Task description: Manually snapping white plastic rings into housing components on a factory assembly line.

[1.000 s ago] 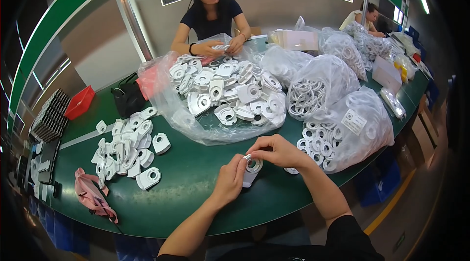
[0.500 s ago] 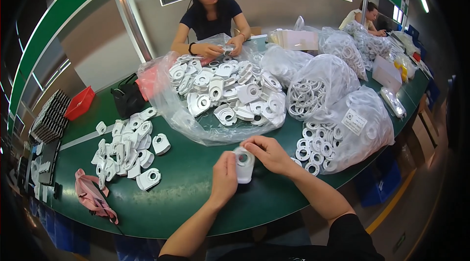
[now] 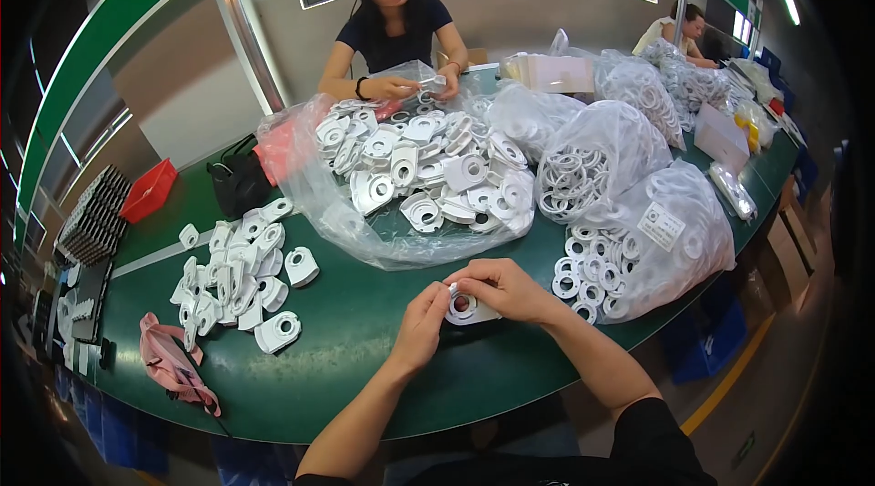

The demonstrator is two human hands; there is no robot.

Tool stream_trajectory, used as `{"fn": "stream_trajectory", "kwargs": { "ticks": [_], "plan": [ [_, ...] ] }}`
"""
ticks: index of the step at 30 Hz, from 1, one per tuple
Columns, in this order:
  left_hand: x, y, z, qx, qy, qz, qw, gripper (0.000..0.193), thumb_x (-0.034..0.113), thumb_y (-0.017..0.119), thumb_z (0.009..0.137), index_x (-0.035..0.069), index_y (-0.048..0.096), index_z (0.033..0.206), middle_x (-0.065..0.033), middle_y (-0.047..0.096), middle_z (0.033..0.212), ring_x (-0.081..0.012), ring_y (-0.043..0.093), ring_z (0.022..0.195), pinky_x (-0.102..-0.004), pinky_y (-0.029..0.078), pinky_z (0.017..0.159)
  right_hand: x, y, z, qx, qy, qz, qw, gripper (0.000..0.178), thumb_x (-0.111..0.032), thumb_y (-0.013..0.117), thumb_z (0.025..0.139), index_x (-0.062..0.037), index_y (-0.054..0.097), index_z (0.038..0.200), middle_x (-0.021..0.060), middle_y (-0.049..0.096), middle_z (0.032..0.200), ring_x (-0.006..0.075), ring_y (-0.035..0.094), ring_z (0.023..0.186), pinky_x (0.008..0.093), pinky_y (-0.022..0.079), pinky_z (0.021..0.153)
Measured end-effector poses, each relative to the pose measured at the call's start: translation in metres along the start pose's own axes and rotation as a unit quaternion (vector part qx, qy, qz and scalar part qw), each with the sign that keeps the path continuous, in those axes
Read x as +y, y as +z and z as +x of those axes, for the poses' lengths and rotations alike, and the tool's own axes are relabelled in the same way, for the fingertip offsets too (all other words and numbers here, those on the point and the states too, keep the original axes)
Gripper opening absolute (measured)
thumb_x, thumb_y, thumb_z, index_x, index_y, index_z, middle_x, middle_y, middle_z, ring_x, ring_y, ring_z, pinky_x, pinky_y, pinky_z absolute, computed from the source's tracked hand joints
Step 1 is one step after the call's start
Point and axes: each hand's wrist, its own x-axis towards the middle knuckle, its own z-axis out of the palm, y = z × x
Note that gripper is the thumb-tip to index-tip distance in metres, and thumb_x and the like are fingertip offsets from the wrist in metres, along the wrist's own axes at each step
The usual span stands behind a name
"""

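Observation:
Near the front of the green table, both hands grip one white plastic housing (image 3: 476,314) with a round hole. My left hand (image 3: 422,328) pinches its left side. My right hand (image 3: 503,289) lies over its upper right part, fingers closed on it, and hides much of it. Whether a separate ring sits in the hole I cannot tell. To the left lies a heap of similar white housings (image 3: 239,278). Right of my hands, white rings (image 3: 594,267) spill from a clear plastic bag (image 3: 688,244).
Ahead, an opened clear bag (image 3: 365,249) holds many housings; a co-worker (image 3: 392,39) handles parts behind it. More ring bags (image 3: 602,135) stand at right. At left are a pink cloth item (image 3: 170,363), a black bag (image 3: 239,180), a red bin (image 3: 148,191) and stacked black trays (image 3: 96,215).
The housing in my hands has turned from upright to lying sideways, its wider body now toward the right. My right hand has moved over it. The co-worker's hands have shifted slightly.

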Motion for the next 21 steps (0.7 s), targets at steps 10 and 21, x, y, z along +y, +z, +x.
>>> {"fn": "stream_trajectory", "kwargs": {
  "ticks": [10, 21],
  "plan": [
    [-0.011, -0.009, 0.002, 0.05, 0.059, 0.292, 0.953, 0.025, 0.021, 0.048, 0.091, -0.001, 0.054, 0.081, -0.0153, 0.05, 0.059, -0.0243, 0.046, 0.049, -0.0343, 0.037, 0.05, 0.016, 0.005, -0.002, 0.008, -0.003, -0.07, 0.998, 0.018, -0.013, 0.057, 0.085, -0.0002, 0.065, 0.094, 0.0113, 0.066, 0.08, 0.0161, 0.061, 0.068, 0.0267, 0.047, 0.064],
    [-0.017, 0.013, -0.001, 0.076, 0.013, 0.074, 0.994, 0.025, 0.024, 0.05, 0.092, 0.0, 0.046, 0.091, -0.007, 0.056, 0.071, -0.0145, 0.055, 0.065, -0.0292, 0.044, 0.058, 0.014, 0.013, 0.005, 0.181, 0.062, 0.197, 0.961, 0.013, -0.013, 0.06, 0.088, 0.0001, 0.058, 0.089, 0.0011, 0.062, 0.077, 0.0037, 0.054, 0.067, 0.0176, 0.042, 0.059]
  ]
}}
